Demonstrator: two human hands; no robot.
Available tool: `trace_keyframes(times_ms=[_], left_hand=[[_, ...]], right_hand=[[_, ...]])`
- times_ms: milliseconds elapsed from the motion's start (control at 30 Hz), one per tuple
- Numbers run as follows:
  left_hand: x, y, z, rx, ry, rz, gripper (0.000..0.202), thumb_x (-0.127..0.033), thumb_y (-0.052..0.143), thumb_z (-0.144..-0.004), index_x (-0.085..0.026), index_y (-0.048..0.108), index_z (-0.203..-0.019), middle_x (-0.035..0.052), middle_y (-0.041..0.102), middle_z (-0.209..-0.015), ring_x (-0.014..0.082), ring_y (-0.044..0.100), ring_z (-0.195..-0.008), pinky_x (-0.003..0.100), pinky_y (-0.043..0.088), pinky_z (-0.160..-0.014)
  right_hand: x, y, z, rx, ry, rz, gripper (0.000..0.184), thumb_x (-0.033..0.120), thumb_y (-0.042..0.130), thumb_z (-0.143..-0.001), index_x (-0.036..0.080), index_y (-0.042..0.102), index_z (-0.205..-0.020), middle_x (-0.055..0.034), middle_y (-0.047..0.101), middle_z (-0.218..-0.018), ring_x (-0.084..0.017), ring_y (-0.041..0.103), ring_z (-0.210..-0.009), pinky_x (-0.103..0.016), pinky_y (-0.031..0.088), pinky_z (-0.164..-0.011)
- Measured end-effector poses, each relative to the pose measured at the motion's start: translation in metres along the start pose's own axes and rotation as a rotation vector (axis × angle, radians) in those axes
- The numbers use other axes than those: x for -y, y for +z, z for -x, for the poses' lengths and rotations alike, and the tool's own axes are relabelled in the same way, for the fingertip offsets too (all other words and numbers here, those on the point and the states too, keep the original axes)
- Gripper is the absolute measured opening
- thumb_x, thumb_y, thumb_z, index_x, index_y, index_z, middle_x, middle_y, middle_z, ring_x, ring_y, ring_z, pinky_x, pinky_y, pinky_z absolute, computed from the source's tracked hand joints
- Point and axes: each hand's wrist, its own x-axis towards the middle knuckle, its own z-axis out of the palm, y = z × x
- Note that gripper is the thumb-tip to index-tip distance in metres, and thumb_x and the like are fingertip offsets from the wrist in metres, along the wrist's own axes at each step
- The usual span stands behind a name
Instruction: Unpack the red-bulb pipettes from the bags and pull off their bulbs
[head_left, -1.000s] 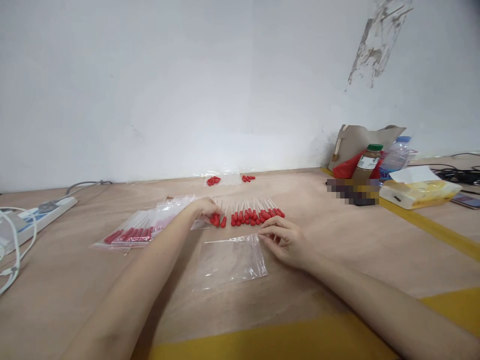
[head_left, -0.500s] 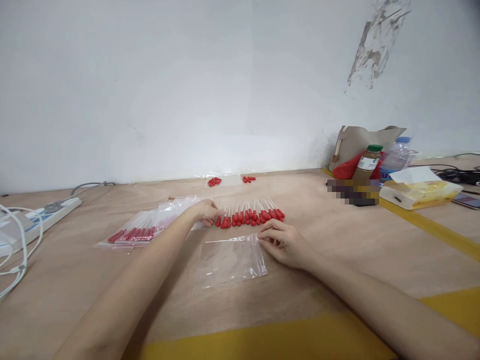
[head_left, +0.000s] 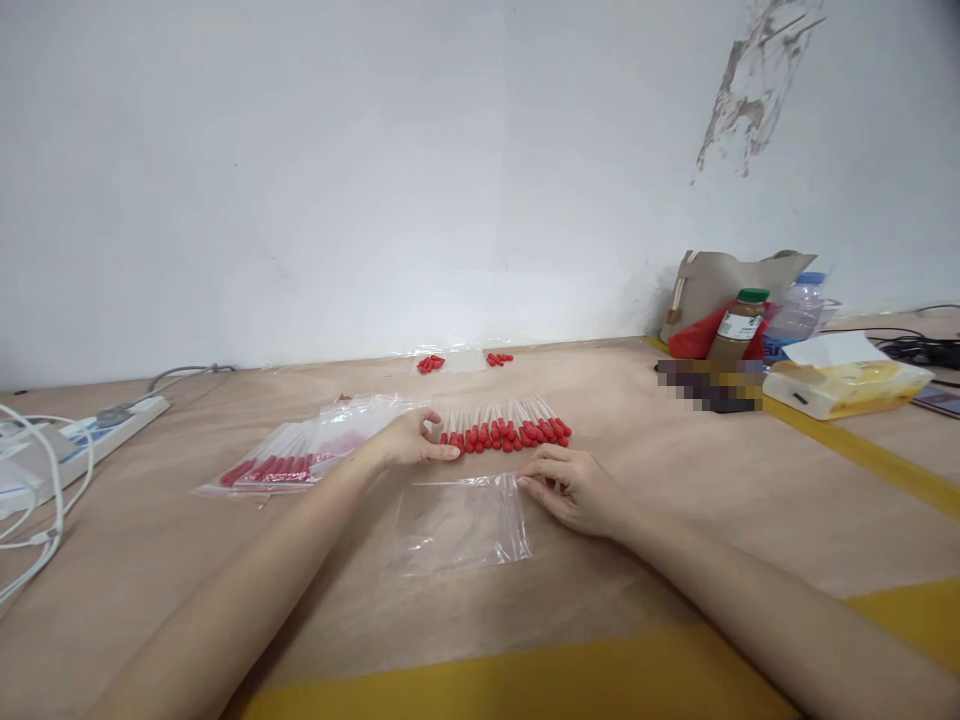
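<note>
A row of clear droppers with red rubber bulbs [head_left: 510,430] lies on the wooden table. My left hand [head_left: 411,440] rests at the row's left end, fingers stretched out along the bulbs, holding nothing that I can see. An empty clear zip bag [head_left: 457,520] lies flat in front of the row. My right hand [head_left: 574,490] pinches the bag's upper right corner with curled fingers.
Filled bags of droppers [head_left: 300,455] lie to the left. Loose red bulbs [head_left: 429,363] sit by the wall. A power strip with cables [head_left: 82,435] is far left. A brown bottle [head_left: 733,330], a bag, a water bottle and a tissue pack [head_left: 847,385] stand at the right.
My left hand has pushed the leftmost droppers to the right, closing the row up, and its fingers have flattened. My right hand has stayed on the bag's corner.
</note>
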Motion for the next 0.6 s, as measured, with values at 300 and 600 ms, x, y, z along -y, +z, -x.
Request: trace_keyframes(times_ms=[300, 600], left_hand=[[0.013, 0.021, 0.086, 0.222, 0.754, -0.391, 0.055, -0.04, 0.037, -0.089, -0.025, 0.02, -0.139, 0.0058, 0.017, -0.146, 0.0247, 0.013, -0.134, 0.044, 0.013, -0.108], [0.005, 0.035, 0.073, -0.004, 0.463, -0.099, 0.03, -0.038, 0.044, -0.085, -0.02, 0.055, -0.106, 0.0066, 0.057, -0.11, 0.0181, 0.055, -0.096, 0.03, 0.043, -0.082]], right_hand=[[0.019, -0.006, 0.0, 0.447, -0.236, -0.092, 0.053, 0.046, 0.052, -0.08, 0.025, 0.044, -0.128, -0.0069, 0.038, -0.137, -0.023, 0.028, -0.129, -0.044, 0.021, -0.105], [0.007, -0.001, 0.0, 0.639, -0.157, -0.206, 0.064, 0.051, 0.059, -0.072, 0.024, 0.043, -0.128, -0.0094, 0.034, -0.139, -0.025, 0.023, -0.131, -0.045, 0.017, -0.107]])
